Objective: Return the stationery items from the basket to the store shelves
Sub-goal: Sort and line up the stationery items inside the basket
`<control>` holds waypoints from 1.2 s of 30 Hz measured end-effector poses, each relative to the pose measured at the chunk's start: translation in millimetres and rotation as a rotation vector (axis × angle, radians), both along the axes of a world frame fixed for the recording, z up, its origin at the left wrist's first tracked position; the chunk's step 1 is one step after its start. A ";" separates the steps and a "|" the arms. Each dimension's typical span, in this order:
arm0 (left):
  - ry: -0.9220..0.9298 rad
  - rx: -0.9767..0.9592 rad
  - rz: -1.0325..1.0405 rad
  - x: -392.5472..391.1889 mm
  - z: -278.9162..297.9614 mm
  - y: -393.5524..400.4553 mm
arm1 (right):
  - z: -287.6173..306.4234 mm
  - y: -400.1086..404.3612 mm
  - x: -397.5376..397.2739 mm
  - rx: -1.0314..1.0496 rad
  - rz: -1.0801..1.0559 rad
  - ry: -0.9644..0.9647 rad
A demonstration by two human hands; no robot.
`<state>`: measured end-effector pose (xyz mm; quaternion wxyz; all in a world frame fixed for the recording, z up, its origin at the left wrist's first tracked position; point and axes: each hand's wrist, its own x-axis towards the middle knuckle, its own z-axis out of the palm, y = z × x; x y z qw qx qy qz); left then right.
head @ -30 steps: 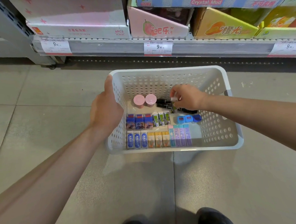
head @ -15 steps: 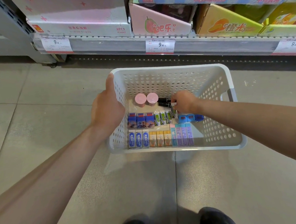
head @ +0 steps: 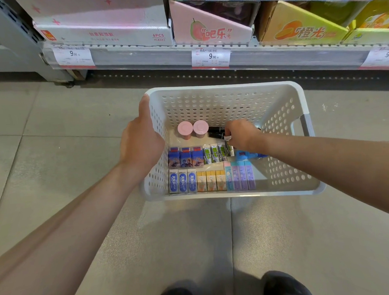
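Steadying the white basket (head: pixel 231 95) by its left rim, the left hand (head: pixel 141 145) curls over the edge so the load stays level for one-handed picking. The right hand (head: pixel 241 134) reaches to the basket floor near the back wall, fingers curled and pinching a small green-and-white packet (head: pixel 229 148) at the right end of its row. Black pens (head: pixel 215 132) lie just behind the knuckles; blue items (head: pixel 245 154) sit beneath the wrist. The shelf (head: pixel 274 55) waits beyond.
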<state>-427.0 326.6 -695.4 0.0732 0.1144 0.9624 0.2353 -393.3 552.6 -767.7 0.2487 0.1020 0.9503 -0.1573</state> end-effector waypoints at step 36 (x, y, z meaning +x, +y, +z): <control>0.000 -0.010 0.001 0.0 -0.9 -0.2 | -7.2 -2.5 8.4 0.085 0.034 -0.038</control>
